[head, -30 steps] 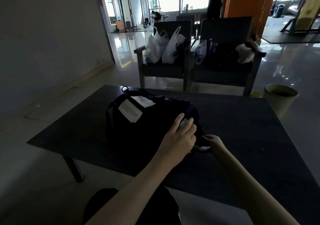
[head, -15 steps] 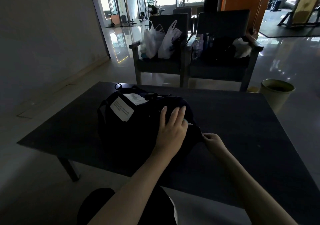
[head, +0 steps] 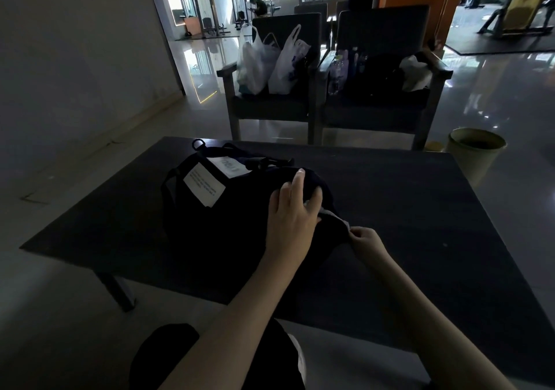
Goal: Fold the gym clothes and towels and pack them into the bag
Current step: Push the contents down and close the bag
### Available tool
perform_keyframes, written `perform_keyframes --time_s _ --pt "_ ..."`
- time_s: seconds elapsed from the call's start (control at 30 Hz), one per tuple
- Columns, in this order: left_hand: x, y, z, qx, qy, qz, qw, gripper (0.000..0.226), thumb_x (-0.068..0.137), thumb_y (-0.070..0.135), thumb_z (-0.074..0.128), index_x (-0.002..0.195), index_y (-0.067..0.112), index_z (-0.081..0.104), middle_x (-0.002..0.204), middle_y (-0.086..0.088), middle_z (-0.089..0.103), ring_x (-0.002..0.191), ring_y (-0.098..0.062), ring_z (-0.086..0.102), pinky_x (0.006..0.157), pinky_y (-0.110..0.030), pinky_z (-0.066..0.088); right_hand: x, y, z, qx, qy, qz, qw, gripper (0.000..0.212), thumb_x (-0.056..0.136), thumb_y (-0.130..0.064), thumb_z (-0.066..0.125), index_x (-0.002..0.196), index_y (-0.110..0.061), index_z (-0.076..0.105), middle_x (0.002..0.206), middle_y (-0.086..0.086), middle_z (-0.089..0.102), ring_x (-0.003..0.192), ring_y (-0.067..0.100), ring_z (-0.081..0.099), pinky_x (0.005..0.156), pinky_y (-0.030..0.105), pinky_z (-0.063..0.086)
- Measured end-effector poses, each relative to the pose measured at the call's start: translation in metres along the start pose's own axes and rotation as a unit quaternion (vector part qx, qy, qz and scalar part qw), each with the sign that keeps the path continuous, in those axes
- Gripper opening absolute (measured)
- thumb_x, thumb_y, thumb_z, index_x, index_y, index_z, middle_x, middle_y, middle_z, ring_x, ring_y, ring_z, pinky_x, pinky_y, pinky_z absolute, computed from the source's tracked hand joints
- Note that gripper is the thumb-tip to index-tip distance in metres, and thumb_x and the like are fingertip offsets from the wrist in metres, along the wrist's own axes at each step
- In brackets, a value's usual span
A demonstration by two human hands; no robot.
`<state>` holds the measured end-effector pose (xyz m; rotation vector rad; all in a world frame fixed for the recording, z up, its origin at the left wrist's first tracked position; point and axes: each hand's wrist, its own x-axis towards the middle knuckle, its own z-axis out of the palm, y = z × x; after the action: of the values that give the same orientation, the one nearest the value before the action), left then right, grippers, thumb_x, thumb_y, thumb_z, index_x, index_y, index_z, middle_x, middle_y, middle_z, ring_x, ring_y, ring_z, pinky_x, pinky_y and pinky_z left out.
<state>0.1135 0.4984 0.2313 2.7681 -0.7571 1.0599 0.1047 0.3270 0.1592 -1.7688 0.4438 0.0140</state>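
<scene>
A black bag (head: 216, 221) with two white paper labels lies on the dark table (head: 405, 209). My left hand (head: 292, 209) rests on top of the bag's right end, its fingers spread and pressing into the opening. My right hand (head: 365, 239) pinches the bag's near right edge, where a thin pale strip of lining or cloth (head: 336, 217) shows. What lies inside the bag is hidden in the dark.
Two dark armchairs (head: 330, 110) stand behind the table, holding white plastic bags (head: 270, 62), bottles and a dark bag. A pale round bin (head: 473, 155) stands on the floor at the table's far right corner. A wall runs along the left.
My left hand has slid further up over the bag's opening; the teal item seen under it a second ago no longer shows. My right hand keeps pinching the edge.
</scene>
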Motion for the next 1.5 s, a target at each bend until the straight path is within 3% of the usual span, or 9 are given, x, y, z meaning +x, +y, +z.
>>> perform_keyframes --time_s 0.2,0.37,0.47,0.57,0.67,0.87,1.13,1.33,1.5 --pt "0.008 0.010 -0.002 0.025 -0.034 -0.041 0.998 0.036 0.067 0.044 0.080 0.088 0.018 0.068 0.128 -0.019 0.051 0.108 -0.033 0.055 0.092 -0.046 0.046 -0.003 -0.003 0.001 0.005 0.009 -0.012 1.000 0.022 0.099 -0.012 0.047 0.094 -0.002 0.066 0.039 -0.010 0.054 0.029 -0.001 0.042 0.033 0.012 0.029" --pt "0.014 0.007 0.001 -0.019 -0.027 -0.053 0.998 0.028 0.060 0.031 0.088 0.071 0.013 0.069 0.111 -0.013 0.060 0.090 -0.025 0.061 0.082 -0.038 0.051 -0.001 -0.007 0.001 -0.027 0.017 -0.041 0.999 0.025 0.096 -0.009 0.050 0.112 0.004 0.064 0.102 0.011 0.066 0.062 0.000 0.059 0.047 0.009 0.041" --pt "0.016 0.005 -0.002 -0.064 -0.026 -0.061 0.996 0.027 0.056 0.023 0.090 0.067 0.011 0.068 0.105 -0.010 0.062 0.081 -0.022 0.062 0.074 -0.034 0.054 0.002 -0.014 0.001 -0.046 0.017 -0.065 0.997 0.026 0.095 -0.009 0.052 0.113 0.005 0.064 0.115 0.013 0.064 0.081 0.008 0.059 0.060 0.011 0.044" --pt "0.019 0.001 -0.005 -0.098 -0.033 -0.059 0.993 0.024 0.057 0.012 0.089 0.065 0.008 0.067 0.100 -0.010 0.063 0.078 -0.022 0.064 0.066 -0.032 0.055 0.003 -0.022 0.000 -0.025 0.017 -0.069 0.997 0.026 0.095 -0.007 0.053 0.114 0.007 0.063 0.115 0.014 0.064 0.090 0.015 0.060 0.072 0.017 0.049" --pt "0.022 -0.004 -0.006 -0.119 -0.045 -0.054 0.990 0.020 0.058 0.004 0.085 0.063 0.007 0.066 0.096 -0.009 0.065 0.075 -0.023 0.065 0.061 -0.031 0.055 0.001 -0.027 -0.004 0.009 0.009 -0.055 0.998 0.027 0.095 -0.009 0.052 0.115 0.005 0.062 0.108 0.013 0.066 0.079 0.010 0.061 0.061 0.013 0.050" --pt "0.024 -0.009 -0.009 -0.147 -0.049 -0.046 0.987 0.017 0.059 -0.008 0.074 0.059 0.003 0.060 0.087 -0.009 0.067 0.071 -0.024 0.064 0.055 -0.027 0.046 -0.002 -0.045 -0.004 0.104 -0.001 -0.049 0.993 0.023 0.093 -0.013 0.056 0.109 0.001 0.065 0.104 0.014 0.068 0.087 0.018 0.064 0.083 0.031 0.052" --pt "0.025 -0.017 -0.011 -0.166 -0.040 -0.055 0.984 0.024 0.068 0.003 0.076 0.057 0.007 0.055 0.074 -0.002 0.059 0.063 -0.017 0.054 0.053 -0.023 0.035 -0.003 -0.065 0.000 0.070 0.018 -0.093 0.993 0.019 0.095 -0.010 0.054 0.105 0.000 0.067 0.095 -0.001 0.065 0.073 0.004 0.062 0.054 0.011 0.049" --pt "0.025 -0.015 -0.013 -0.185 -0.059 -0.037 0.980 0.024 0.067 0.003 0.075 0.058 0.009 0.053 0.072 -0.002 0.057 0.062 -0.015 0.051 0.053 -0.024 0.036 -0.003 -0.081 0.001 0.109 0.035 -0.076 0.990 0.020 0.094 -0.015 0.056 0.102 -0.003 0.069 0.088 0.007 0.071 0.083 0.019 0.068 0.073 0.027 0.057" --pt "0.027 -0.017 -0.020 -0.184 -0.076 -0.023 0.980 0.015 0.072 0.002 0.068 0.072 0.010 0.055 0.078 -0.003 0.057 0.067 -0.018 0.053 0.056 -0.027 0.039 -0.007 -0.087 0.006 0.048 0.021 -0.132 0.990 0.020 0.096 -0.015 0.054 0.101 -0.003 0.069 0.087 0.004 0.071 0.076 0.012 0.066 0.064 0.018 0.054"
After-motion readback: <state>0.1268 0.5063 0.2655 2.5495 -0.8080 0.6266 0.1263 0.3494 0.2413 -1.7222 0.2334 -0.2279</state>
